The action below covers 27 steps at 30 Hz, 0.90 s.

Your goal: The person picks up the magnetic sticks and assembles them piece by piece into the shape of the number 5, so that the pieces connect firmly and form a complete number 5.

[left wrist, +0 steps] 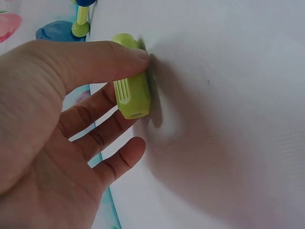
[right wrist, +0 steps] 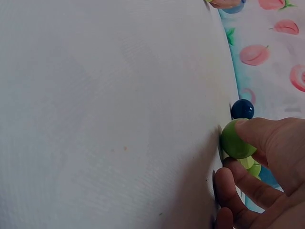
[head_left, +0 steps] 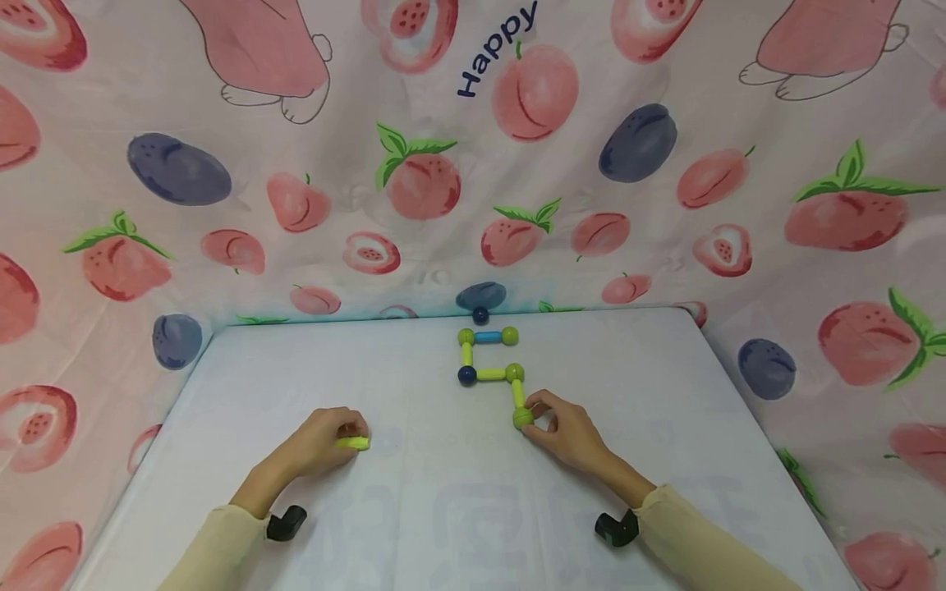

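A chain of balls and rods lies on the white table [head_left: 414, 509]. From its far end run a green ball [head_left: 510, 335], a blue rod [head_left: 488, 337], another green ball [head_left: 466, 336] and a yellow-green rod leading to a dark blue ball [head_left: 467, 376]. A second yellow-green rod [head_left: 491, 374] joins that to a green ball [head_left: 514, 373], and a third ends at the nearest green ball [right wrist: 237, 139]. My right hand [head_left: 569, 431] pinches this nearest ball between thumb and fingers. Off to the left, my left hand [head_left: 325, 442] holds a loose yellow-green rod [left wrist: 132, 95] close over the table, thumb across it.
A single dark blue ball [head_left: 480, 316] sits at the table's back edge, just behind the chain. A fruit-patterned cloth [head_left: 429, 271] hangs behind and beside the table. Black wrist cameras are worn below both hands, near the cream sleeves [head_left: 709, 533].
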Available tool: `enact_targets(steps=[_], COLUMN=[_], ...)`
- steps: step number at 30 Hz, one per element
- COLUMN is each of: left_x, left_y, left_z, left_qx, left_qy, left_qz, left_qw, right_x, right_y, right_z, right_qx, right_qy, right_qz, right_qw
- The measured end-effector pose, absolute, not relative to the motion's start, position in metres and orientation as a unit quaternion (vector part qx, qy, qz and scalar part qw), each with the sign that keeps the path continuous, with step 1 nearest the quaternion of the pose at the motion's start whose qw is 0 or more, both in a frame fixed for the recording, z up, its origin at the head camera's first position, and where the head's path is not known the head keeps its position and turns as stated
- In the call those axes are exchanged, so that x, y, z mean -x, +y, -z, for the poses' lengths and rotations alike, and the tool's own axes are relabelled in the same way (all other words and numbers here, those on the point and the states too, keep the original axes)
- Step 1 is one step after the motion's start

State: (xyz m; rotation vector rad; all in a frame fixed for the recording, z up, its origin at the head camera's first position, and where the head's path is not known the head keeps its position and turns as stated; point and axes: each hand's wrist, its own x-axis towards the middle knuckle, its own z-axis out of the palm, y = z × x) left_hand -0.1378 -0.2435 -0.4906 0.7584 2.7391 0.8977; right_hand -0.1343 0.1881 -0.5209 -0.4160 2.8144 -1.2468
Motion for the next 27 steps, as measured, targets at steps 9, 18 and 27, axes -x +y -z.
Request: enact_targets(steps=[9,18,27], left_x=[0.143,0.153,0.162], left_y=[-0.239,-0.226,-0.202], left_z=[0.483,0.477,0.474], left_qx=[-0.262,-0.282,-0.296], left_qy=[0.916,0.912,0.903], left_qz=[-0.296,-0.292,-0.305], left_qw=[0.068,0.057,0.053], right_x=[0.135,0.135,0.134], right_y=[0.188,0.188,0.188], right_z=[0.521,0.521,0.521], right_qx=[0.132,0.132,0.137], right_qy=[0.905,0.907,0.906], right_qz=[0.403,0.400,0.399], right_qw=[0.023,0.020,0.013])
